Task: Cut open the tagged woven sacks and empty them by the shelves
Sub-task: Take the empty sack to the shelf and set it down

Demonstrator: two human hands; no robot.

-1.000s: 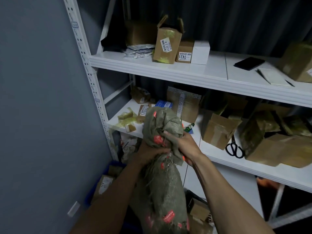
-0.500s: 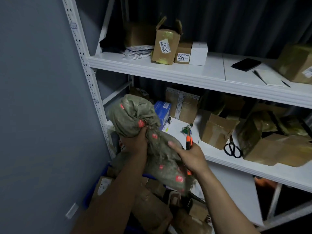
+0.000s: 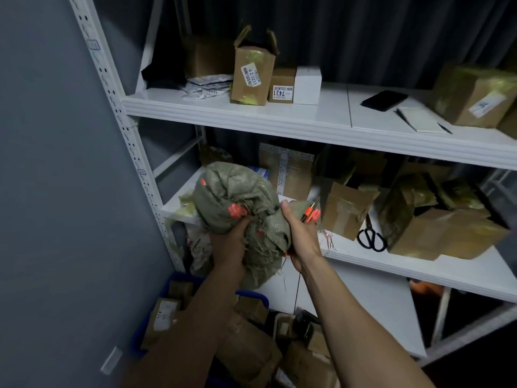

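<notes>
Both hands have drawn closer together than half a second ago; the right hand [image 3: 303, 239] has risen and moved in towards the left hand [image 3: 230, 243], and the woven sack [image 3: 237, 191], which then trailed a loose tail down over the parcels [image 3: 246, 348] in the blue bin [image 3: 253, 296], is now gathered up into a tighter bundle; a second ago it hung long and upright between the forearms. The sack is held in the air in front of the left end of the middle shelf [image 3: 405, 271], above the bin; the left hand grips it from below, fingers curled into the cloth; the right hand is closed round an orange-handled tool [image 3: 311, 214], thumb raised against a fold of the sack, so that it pinches tool and cloth together. The sack is olive-grey woven stuff, heavily crumpled, with red-orange marks scattered on it; its lower edge between the two wrists is ragged, with loose threads hanging from it; whether anything remains inside cannot be told. Black scissors [image 3: 370, 238] lie on the middle shelf to the right, well apart from the hands, among taped brown boxes.
</notes>
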